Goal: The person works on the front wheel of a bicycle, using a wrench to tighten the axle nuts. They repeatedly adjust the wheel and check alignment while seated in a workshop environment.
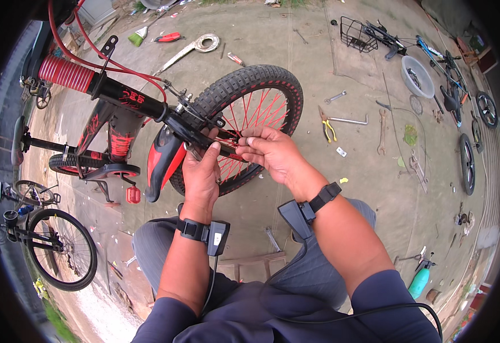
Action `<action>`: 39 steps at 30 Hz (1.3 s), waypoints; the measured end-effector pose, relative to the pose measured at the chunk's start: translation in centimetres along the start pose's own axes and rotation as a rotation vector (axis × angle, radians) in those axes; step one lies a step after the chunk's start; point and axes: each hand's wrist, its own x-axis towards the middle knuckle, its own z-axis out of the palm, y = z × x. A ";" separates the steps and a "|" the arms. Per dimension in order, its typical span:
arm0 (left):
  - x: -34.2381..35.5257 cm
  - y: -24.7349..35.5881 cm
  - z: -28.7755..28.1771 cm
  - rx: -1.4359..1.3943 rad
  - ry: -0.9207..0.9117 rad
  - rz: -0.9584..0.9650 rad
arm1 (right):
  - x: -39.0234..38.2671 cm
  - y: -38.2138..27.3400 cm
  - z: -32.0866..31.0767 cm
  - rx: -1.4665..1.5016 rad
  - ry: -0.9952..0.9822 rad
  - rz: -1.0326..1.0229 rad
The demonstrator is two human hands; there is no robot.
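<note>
- Your left fingers [210,155] are curled in close at the lower end of the black fork [188,130]; whether they grip it, I cannot tell.
- Your right fingers [257,143] are nearly together by the middle of the red-spoked wheel [254,107]; any small part between them is hidden.
- The red-and-black mudguard [166,161] sits left of your left fingers.
- Yellow-handled pliers [328,125] lie on the floor [313,74], right of your right fingers.
</note>
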 end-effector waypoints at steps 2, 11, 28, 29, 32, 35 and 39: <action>-0.1 0.0 0.1 0.002 0.001 -0.002 | 0.1 0.0 -0.2 0.021 0.005 -0.001; -0.1 -0.6 -0.4 -0.014 -0.003 0.048 | 0.3 -0.5 -0.3 0.169 0.006 0.082; -2.0 1.0 -3.0 0.212 0.030 -0.064 | 0.5 -0.3 0.9 0.035 -0.089 0.014; -2.2 1.4 -3.4 0.213 0.014 -0.070 | 0.5 -0.3 1.1 0.024 -0.087 0.010; -3.1 2.8 -3.5 0.261 -0.001 -0.146 | 0.6 -0.3 1.0 0.003 -0.086 0.000; -3.7 3.4 -3.8 0.265 -0.015 -0.191 | 0.6 -0.3 1.2 -0.043 -0.063 0.012; -4.3 2.9 -3.2 0.223 0.015 -0.226 | 1.1 0.1 1.2 -0.074 -0.054 0.007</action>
